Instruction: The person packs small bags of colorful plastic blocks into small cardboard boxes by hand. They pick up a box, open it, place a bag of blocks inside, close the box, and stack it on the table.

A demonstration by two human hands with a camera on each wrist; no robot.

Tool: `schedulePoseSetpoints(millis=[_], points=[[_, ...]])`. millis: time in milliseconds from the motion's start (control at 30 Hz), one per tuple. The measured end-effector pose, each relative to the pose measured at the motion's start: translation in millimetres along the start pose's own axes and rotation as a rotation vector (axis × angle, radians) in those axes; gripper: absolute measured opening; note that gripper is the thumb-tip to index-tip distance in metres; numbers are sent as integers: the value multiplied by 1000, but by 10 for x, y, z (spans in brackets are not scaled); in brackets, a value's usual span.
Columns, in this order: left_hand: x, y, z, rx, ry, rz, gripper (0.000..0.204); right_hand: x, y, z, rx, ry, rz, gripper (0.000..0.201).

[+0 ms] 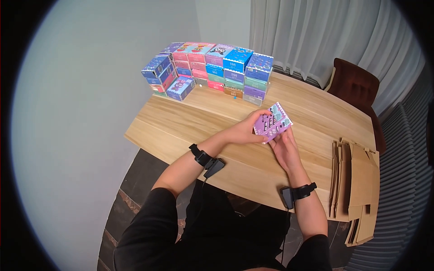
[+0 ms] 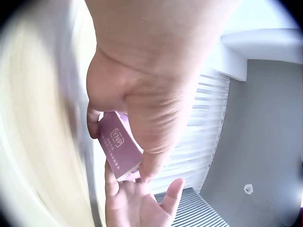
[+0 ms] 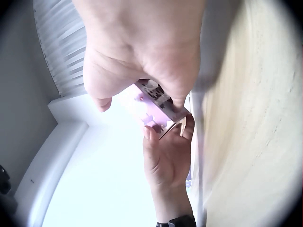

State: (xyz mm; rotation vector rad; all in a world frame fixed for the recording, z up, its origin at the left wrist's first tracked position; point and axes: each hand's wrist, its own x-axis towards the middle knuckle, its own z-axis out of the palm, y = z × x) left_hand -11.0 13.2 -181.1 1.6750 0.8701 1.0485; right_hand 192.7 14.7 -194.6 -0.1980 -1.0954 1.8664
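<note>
My left hand (image 1: 242, 131) grips a small purple printed box (image 1: 273, 123) above the table, with thumb and fingers on opposite sides of it. My right hand (image 1: 286, 149) supports the box from its right side, its fingers reaching under and behind it. In the left wrist view the box's purple end (image 2: 120, 146) shows white "YNP" lettering, and the palm of the right hand (image 2: 137, 203) faces up with the thumb held away from the box. Seen from the right wrist, the left hand (image 3: 169, 158) pinches the far end of the box, and some right fingers are hidden behind it.
Stacks of colourful boxes (image 1: 217, 67) form a curved wall at the back of the wooden table (image 1: 190, 119). One purple box (image 1: 181, 88) stands lower in front of them. Flattened brown cardboard (image 1: 361, 176) lies at the right edge. A brown chair (image 1: 355, 83) stands behind the table.
</note>
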Motion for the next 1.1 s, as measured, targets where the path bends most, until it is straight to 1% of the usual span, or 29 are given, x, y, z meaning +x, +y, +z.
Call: schedulePoseSetpoints(millis=[33,100,200,267,333,400,467,567,767,867,967,1067,1100], points=[[-4,38,-32,44,-4,-13,75,5,-13,-15,6,-21,0,64],[-93,289,-110,123,-20,-51,76,13,9,-80,5,13,11,62],[-442,623,-315,378,15,-80,76,-35,-5,-143,-3,81,58,55],[-716,679,-511,354,127,-202,76,-43,-23,-150,3,110,83,50],[-947,558,-855,474,283,-168,76,-41,-26,-117,22,123,100,45],[-1074,469,-1240,690,492,-166,77,-42,-16,-115,16,109,130,42],[-1140,413,-1618,905,630,-170,78,-33,-20,-117,7,94,152,39],[-1102,463,-1973,1174,757,-202,77,-45,-33,-124,-3,85,172,37],[-877,353,-2265,1350,732,-455,77,-54,-48,-151,-38,71,187,36],[-820,258,-2366,1432,734,-457,79,-53,-61,-152,-35,61,200,33],[-782,193,-2441,1459,708,-540,82,-51,-63,-141,-36,50,209,33],[-755,164,-2441,1467,670,-593,78,-50,-65,-141,-36,38,212,32],[-756,100,-2479,1496,673,-576,75,-51,-68,-137,-36,40,213,32]])
